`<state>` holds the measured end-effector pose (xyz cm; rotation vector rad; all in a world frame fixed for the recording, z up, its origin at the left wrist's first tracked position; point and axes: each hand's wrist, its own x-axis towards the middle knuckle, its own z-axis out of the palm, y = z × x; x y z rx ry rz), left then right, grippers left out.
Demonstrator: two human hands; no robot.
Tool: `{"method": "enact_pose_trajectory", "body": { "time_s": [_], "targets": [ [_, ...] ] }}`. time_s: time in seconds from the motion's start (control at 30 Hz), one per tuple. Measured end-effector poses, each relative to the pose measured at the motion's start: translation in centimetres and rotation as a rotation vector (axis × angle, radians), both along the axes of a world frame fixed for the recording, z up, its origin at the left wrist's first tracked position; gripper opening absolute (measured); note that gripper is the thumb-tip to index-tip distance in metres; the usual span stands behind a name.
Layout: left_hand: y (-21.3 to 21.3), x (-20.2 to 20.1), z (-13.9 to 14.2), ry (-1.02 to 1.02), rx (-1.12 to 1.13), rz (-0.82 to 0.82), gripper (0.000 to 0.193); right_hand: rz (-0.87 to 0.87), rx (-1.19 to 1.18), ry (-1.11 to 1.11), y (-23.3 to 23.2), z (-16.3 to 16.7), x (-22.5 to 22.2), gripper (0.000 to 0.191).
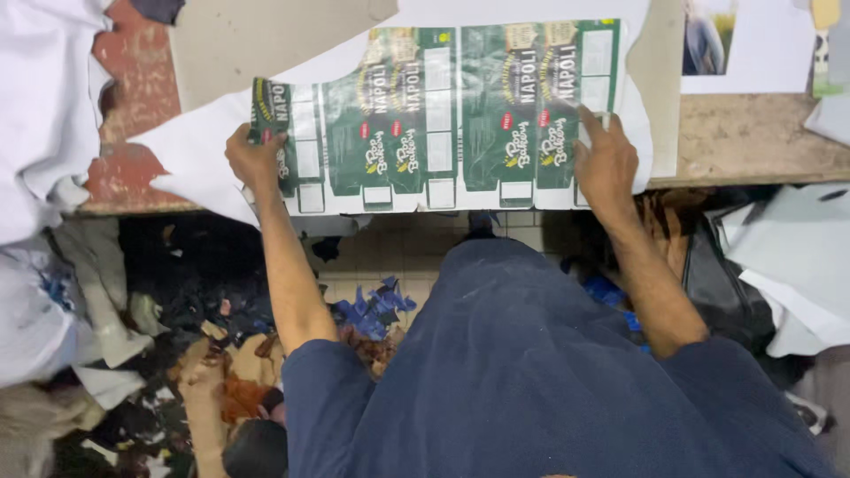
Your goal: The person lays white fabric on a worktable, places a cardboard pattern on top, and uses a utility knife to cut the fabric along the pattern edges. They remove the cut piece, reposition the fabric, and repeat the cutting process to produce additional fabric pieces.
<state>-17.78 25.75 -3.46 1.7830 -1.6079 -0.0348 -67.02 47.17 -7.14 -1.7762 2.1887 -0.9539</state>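
A flat printed sheet of green and white package blanks (443,115) lies on a worn wooden table (753,142), its near edge at the table's front. My left hand (255,158) grips the sheet's left end, fingers curled over its edge. On the right end my right hand (606,159) presses down, fingers spread on the print. Plain white paper (190,150) lies under the printed sheet and sticks out at the left.
White sheets (44,97) pile at the table's left and more white paper (797,257) hangs at the right. Below the table edge, paper and cardboard scraps (221,354) in blue, brown and white litter the tiled floor. A picture print (708,40) lies far right.
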Motion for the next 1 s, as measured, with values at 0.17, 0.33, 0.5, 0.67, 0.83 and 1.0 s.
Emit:
{"method": "enact_pose_trajectory", "body": {
  "time_s": [0.17, 0.33, 0.5, 0.67, 0.83, 1.0],
  "targets": [
    [1.3, -1.5, 2.9, 0.348, 0.375, 0.129, 0.035, -0.016, 0.019, 0.251, 0.5, 2.1, 2.5, 0.057],
    [1.6, -2.0, 3.2, 0.275, 0.288, 0.048, 0.033, -0.038, 0.094, 0.170, 0.5, 1.3, 1.1, 0.061],
    [1.5, -1.8, 2.1, 0.142, 0.234, 0.069, 0.038, -0.067, 0.080, -0.118, 0.9, -0.4, -1.1, 0.062],
    [1.3, -2.1, 1.6, 0.093, 0.085, 0.180, 0.073, -0.029, -0.044, -0.133, 1.1, -2.0, -2.1, 0.070],
    [2.3, -1.9, 1.9, 0.165, 0.228, 0.343, 0.056, 0.000, -0.087, -0.116, 1.1, -3.3, -2.4, 0.062],
    [3.5, -1.0, 2.3, 0.319, 0.138, 0.391, 0.056, 0.012, -0.115, -0.121, 0.9, -4.0, -2.8, 0.060]
  ]
}}
